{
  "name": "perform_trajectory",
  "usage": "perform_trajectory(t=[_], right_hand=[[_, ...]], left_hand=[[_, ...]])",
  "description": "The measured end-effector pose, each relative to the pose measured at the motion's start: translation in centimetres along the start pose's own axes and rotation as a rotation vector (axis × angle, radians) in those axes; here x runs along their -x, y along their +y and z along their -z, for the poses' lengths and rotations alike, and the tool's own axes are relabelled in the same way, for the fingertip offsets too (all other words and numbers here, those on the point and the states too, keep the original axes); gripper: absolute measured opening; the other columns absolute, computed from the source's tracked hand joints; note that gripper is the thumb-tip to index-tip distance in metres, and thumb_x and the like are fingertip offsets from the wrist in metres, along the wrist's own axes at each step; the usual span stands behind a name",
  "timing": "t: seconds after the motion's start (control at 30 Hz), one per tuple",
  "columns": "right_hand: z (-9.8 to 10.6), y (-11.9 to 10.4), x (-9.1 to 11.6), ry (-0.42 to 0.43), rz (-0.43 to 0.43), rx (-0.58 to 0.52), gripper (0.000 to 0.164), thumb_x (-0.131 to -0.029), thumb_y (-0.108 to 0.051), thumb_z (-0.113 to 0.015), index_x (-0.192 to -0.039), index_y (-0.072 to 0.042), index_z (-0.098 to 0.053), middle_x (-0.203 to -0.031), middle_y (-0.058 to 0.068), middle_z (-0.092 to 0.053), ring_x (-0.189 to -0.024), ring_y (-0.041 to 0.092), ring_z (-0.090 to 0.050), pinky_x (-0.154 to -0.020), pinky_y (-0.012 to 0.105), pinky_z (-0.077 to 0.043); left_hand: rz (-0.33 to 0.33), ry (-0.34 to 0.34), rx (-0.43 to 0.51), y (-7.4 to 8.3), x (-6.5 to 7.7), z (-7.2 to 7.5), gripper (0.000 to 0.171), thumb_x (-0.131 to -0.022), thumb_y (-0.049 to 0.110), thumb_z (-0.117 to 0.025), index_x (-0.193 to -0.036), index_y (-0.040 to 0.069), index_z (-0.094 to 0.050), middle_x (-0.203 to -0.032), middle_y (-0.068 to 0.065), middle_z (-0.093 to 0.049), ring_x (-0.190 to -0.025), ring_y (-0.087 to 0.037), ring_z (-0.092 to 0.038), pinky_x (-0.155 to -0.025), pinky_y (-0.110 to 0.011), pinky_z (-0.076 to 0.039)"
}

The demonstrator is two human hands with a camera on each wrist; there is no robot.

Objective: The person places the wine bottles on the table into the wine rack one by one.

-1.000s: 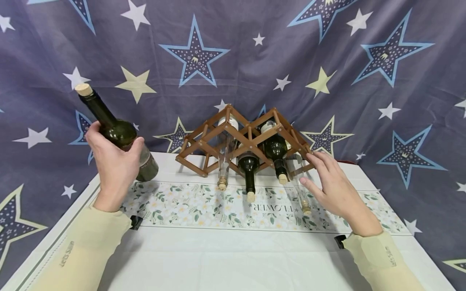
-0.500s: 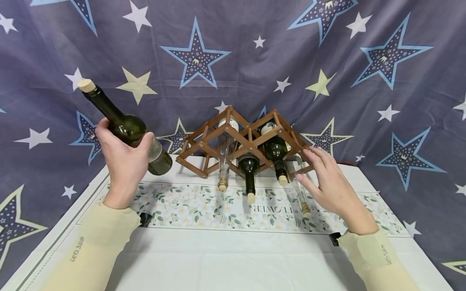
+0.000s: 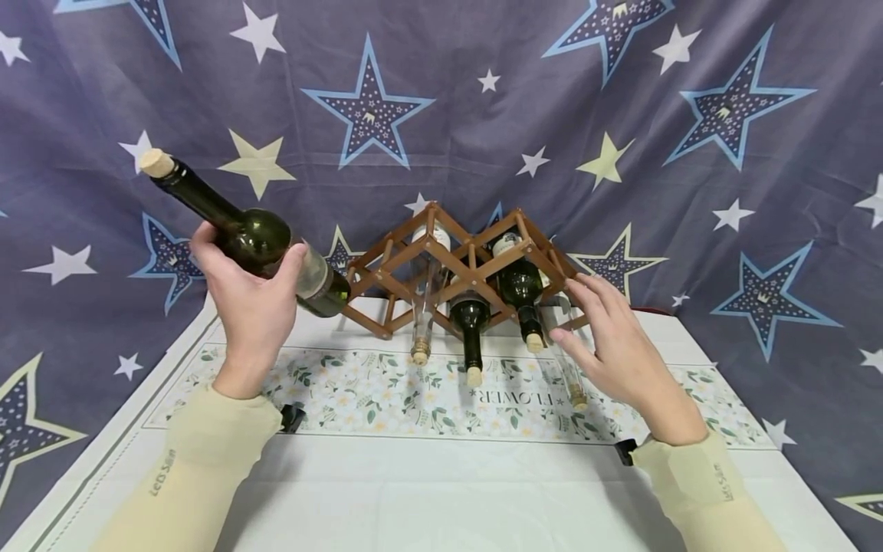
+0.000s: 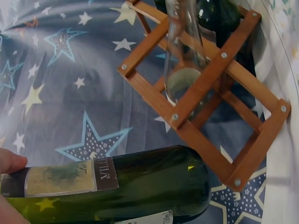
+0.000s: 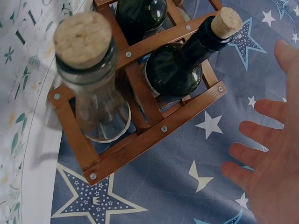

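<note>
My left hand (image 3: 251, 314) grips a corked dark green wine bottle (image 3: 258, 239) round its body. The bottle is tilted, cork up to the left, base toward the left end of the wooden wine rack (image 3: 407, 254). In the left wrist view, the bottle's labelled side (image 4: 60, 179) shows and its base is close to the rack's lower left cell. My right hand (image 3: 624, 353) is by the rack's right end, fingers spread and holding nothing. In the right wrist view, its fingers (image 5: 259, 133) are apart from the rack's slats.
Inside the rack lie two dark green bottles (image 3: 472, 314) and two clear bottles (image 3: 422, 330), corks toward me. Beneath the corks runs a floral strip (image 3: 359, 399) on the white table (image 3: 414, 491). A star-printed cloth (image 3: 455, 138) hangs behind.
My left hand has moved right with the bottle, bringing its base up to the rack's left end and tilting it flatter. The right hand has shifted slightly left.
</note>
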State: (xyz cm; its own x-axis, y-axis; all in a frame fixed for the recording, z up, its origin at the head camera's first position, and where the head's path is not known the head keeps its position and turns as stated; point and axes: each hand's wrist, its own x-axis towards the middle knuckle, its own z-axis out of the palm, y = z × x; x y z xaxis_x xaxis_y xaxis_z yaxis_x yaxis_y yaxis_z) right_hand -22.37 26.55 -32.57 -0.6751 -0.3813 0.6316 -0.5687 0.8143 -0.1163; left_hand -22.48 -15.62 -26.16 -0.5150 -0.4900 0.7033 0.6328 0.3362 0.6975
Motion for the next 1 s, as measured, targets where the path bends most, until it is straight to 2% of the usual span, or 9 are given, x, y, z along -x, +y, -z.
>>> perform_trajectory(t=[0.2, 0.37, 0.63, 0.77, 0.87, 1.0], right_hand=[[-0.1, -0.7, -0.4, -0.004, 0.001, 0.000, 0.074, -0.096, -0.044, -0.063, -0.157, -0.013, -0.034, -0.161, 0.008, -0.026, -0.148, 0.029, -0.020, -0.116, 0.050, -0.021], [-0.3, -1.1, -0.8, 0.003, 0.015, 0.008, 0.075, -0.096, -0.046, -0.062, -0.156, -0.011, -0.035, -0.160, 0.010, -0.027, -0.147, 0.030, -0.021, -0.116, 0.050, -0.020], [-0.6, -1.8, -1.3, 0.011, 0.038, 0.007, 0.077, -0.095, -0.047, -0.063, -0.157, -0.012, -0.032, -0.159, 0.010, -0.028, -0.147, 0.029, -0.022, -0.117, 0.049, -0.019], [-0.7, -2.3, -1.5, 0.016, 0.054, 0.006, 0.080, -0.095, -0.046, -0.064, -0.158, -0.011, -0.031, -0.159, 0.011, -0.028, -0.148, 0.029, -0.021, -0.117, 0.049, -0.018], [-0.9, -2.6, -1.7, 0.025, 0.067, 0.002, 0.082, -0.093, -0.047, -0.065, -0.157, -0.010, -0.031, -0.159, 0.012, -0.029, -0.148, 0.030, -0.020, -0.117, 0.048, -0.019], [-1.1, -2.9, -1.9, 0.035, 0.081, 0.001, 0.084, -0.092, -0.048, -0.066, -0.158, -0.010, -0.030, -0.159, 0.013, -0.030, -0.148, 0.030, -0.020, -0.117, 0.047, -0.019]], left_hand=[[-0.011, 0.033, 0.116, 0.2, 0.2, -0.7, 0.076, -0.078, 0.002, -0.080, -0.140, 0.001, -0.035, -0.130, -0.006, -0.049, -0.111, -0.018, -0.054, -0.090, -0.030, -0.048], [0.020, 0.058, 0.198, 0.3, 0.3, -1.1, 0.075, -0.078, 0.001, -0.079, -0.139, 0.000, -0.035, -0.131, -0.008, -0.048, -0.115, -0.020, -0.053, -0.093, -0.032, -0.048], [0.053, 0.079, 0.399, 0.2, 0.5, -1.8, 0.076, -0.076, -0.006, -0.078, -0.138, -0.001, -0.033, -0.131, -0.014, -0.047, -0.116, -0.029, -0.052, -0.093, -0.035, -0.049], [0.067, 0.074, 0.460, 0.3, 0.8, -2.2, 0.075, -0.077, -0.008, -0.077, -0.137, -0.001, -0.033, -0.132, -0.015, -0.046, -0.117, -0.031, -0.052, -0.095, -0.037, -0.048], [0.069, 0.060, 0.470, 0.4, 1.1, -2.5, 0.074, -0.078, -0.008, -0.076, -0.137, -0.001, -0.032, -0.132, -0.016, -0.045, -0.116, -0.031, -0.052, -0.095, -0.037, -0.048], [0.092, 0.049, 0.530, 0.0, 1.3, -2.9, 0.073, -0.078, -0.008, -0.076, -0.136, 0.000, -0.032, -0.131, -0.017, -0.045, -0.115, -0.032, -0.053, -0.094, -0.036, -0.049]])
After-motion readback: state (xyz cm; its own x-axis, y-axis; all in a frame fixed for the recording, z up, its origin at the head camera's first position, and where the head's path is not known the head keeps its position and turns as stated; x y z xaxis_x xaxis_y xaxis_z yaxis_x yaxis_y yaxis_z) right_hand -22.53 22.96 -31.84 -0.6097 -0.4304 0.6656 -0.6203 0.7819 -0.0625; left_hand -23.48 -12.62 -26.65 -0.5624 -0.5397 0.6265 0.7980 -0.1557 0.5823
